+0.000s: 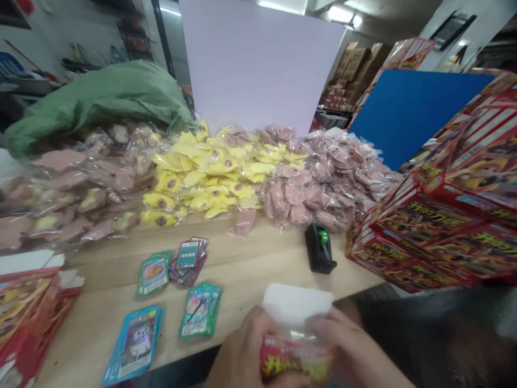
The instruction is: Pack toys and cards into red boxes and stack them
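Close to my body at the table's front edge, both hands hold a small red card box [299,358] with yellow lettering, blurred by motion. Its white flap [298,302] stands up at the top. My left hand [246,345] grips the box's left side, while the fingers of my right hand [343,337] press at its upper right, by the opening. What is inside the box cannot be made out clearly. To the left lie card stacks: a blue-edged stack [135,345], a green-edged stack with a fork picture [200,310], another green-edged stack [154,274] and a purple-edged stack [189,261].
A black tape dispenser [319,249] stands behind the box. Across the back lie heaps of bagged yellow pieces [214,172] and pink pieces [323,178]. Red printed boxes [440,226] are stacked at right; flattened red cartons [32,312] lie at left. A green sack [109,97] sits back left.
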A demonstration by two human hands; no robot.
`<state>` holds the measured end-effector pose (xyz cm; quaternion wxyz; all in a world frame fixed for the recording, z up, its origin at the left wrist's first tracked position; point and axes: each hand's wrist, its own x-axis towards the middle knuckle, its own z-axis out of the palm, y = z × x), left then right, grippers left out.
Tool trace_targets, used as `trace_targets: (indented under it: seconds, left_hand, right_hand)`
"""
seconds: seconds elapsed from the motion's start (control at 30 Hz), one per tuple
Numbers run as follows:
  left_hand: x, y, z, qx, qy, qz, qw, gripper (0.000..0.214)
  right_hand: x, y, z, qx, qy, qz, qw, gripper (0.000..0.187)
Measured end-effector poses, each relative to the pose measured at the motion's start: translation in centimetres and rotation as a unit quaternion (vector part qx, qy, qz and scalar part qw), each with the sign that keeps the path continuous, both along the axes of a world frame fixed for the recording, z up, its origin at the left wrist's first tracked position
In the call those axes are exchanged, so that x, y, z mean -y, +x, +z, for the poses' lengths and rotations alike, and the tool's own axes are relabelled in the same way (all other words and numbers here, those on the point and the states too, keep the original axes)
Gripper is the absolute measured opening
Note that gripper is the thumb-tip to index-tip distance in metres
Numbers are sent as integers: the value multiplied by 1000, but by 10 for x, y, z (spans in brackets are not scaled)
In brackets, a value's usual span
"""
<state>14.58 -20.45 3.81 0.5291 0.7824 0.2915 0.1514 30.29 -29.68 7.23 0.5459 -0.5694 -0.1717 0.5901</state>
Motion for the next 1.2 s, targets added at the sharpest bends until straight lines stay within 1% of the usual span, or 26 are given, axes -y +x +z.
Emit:
trace_targets:
  seconds: [0.03, 0.07, 0.1, 0.17, 0.2, 0.23, 0.27, 0.33, 0.4, 0.47, 0.5, 0.6, 0.63, 0.73, 0.9, 0.97, 1.03, 1.1, 1.17, 1.2]
  left_hand:
    - [1, 3, -6, -44, -23, 4, 999, 38]
    - [3, 5, -12, -70, -51, 21, 996, 42]
    - [4, 8, -19, -75, -81, 45, 993, 53]
    - [6, 10, -30, -49, -135, 82, 986, 84]
    - [7, 11, -34, -36, -152, 83, 984, 98]
    - [7, 11, -36, -30, -157, 74, 984, 106]
    - [7, 10, -38, -29, -150, 59, 986, 109]
    - [6, 9, -38, -27, -118, 25, 992, 106]
    - [3, 6, -37, -15, -98, 2, 995, 102]
    - [0, 3, -38, 4, -121, -18, 992, 105]
    - [-2, 1, -38, 16, -139, -27, 990, 107]
    - [-3, -6, -41, 43, -168, -37, 984, 113]
    - [-2, -9, -41, 47, -172, -36, 983, 114]
    - [2, -15, -43, 46, -179, -28, 982, 113]
    - [6, -21, -41, 37, -150, -8, 988, 114]
    - [8, -21, -42, 21, -128, -10, 991, 115]
    - [12, -21, -44, 8, -107, -9, 994, 118]
    - [16, -20, -46, 10, -84, 12, 996, 118]
    - [15, -20, -39, 31, -56, 41, 997, 115]
    - [11, -20, -31, 45, -44, 37, 997, 108]
  right_hand:
    - [0, 2, -7, -33, -10, 16, 999, 32]
    - [-1, 5, -14, -47, -13, 41, 998, 31]
    - [-2, 10, -19, -38, -6, 75, 996, 32]
    - [-3, 18, -27, 25, 20, 149, 988, 38]
    - [-4, 21, -27, 71, 31, 176, 981, 41]
    - [-6, 22, -27, 119, 38, 191, 973, 41]
    - [-7, 23, -25, 160, 44, 197, 966, 39]
    - [-11, 20, -20, 217, 52, 207, 953, 32]
    - [-14, 15, -13, 276, 68, 237, 929, 29]
    - [-18, 12, -8, 310, 87, 273, 906, 27]
    - [-20, 11, -6, 312, 93, 284, 902, 28]
    - [-23, 9, -4, 297, 95, 296, 903, 32]
    - [-23, 9, -4, 306, 97, 302, 898, 31]
    - [-25, 5, -6, 355, 102, 328, 869, 27]
    - [-29, 2, -3, 378, 75, 340, 858, 26]
    - [-29, 2, 3, 406, 69, 342, 845, 27]
    - [-26, 0, 9, 411, 82, 355, 836, 30]
    - [-19, -7, 12, 396, 118, 390, 823, 31]
    - [-6, -16, 11, 407, 145, 412, 802, 43]
    - [1, -18, 8, 425, 152, 406, 795, 50]
